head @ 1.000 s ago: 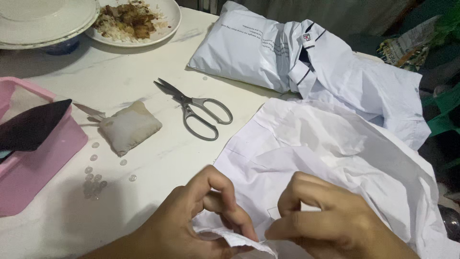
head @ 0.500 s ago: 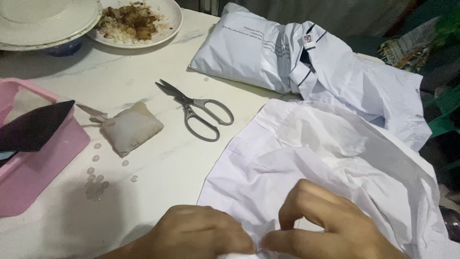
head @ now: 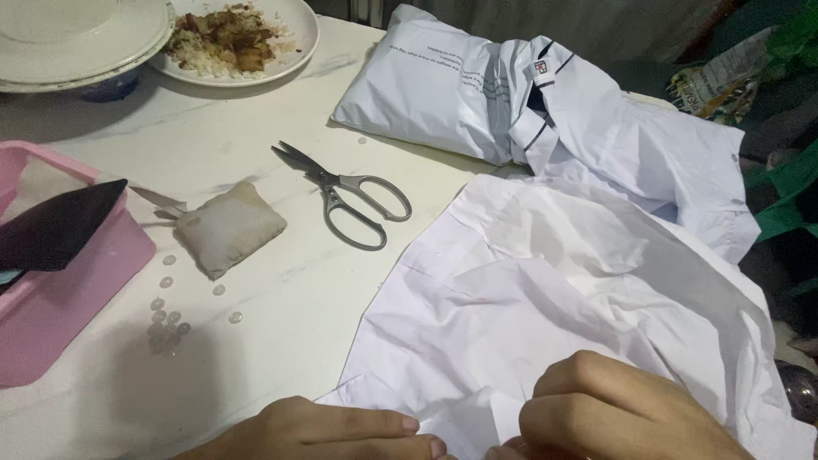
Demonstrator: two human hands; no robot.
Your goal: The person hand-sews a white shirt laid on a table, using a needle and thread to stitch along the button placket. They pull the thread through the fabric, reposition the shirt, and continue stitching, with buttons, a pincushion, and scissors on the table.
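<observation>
A white shirt (head: 554, 290) lies spread on the white table (head: 281, 332), crumpled at the near edge. My left hand (head: 332, 430) rests flat at the bottom of the view, fingers together, touching the shirt's near hem. My right hand (head: 613, 417) is curled just beside it, fingers closed on a fold of the white cloth. The fingertips of both hands meet at the hem, partly cut off by the frame's bottom edge.
Grey-handled scissors (head: 349, 196) lie open mid-table. A small cream pincushion (head: 226, 230) and several clear buttons (head: 166, 319) sit left of them. A pink tray (head: 60, 290) holds a dark cloth. Plates (head: 247, 38) with food stand at the back. Another white shirt (head: 648, 145) lies on a pale plastic package (head: 426, 85).
Both hands have moved down toward the near edge. The left hand has flattened from a raised pinch onto the hem.
</observation>
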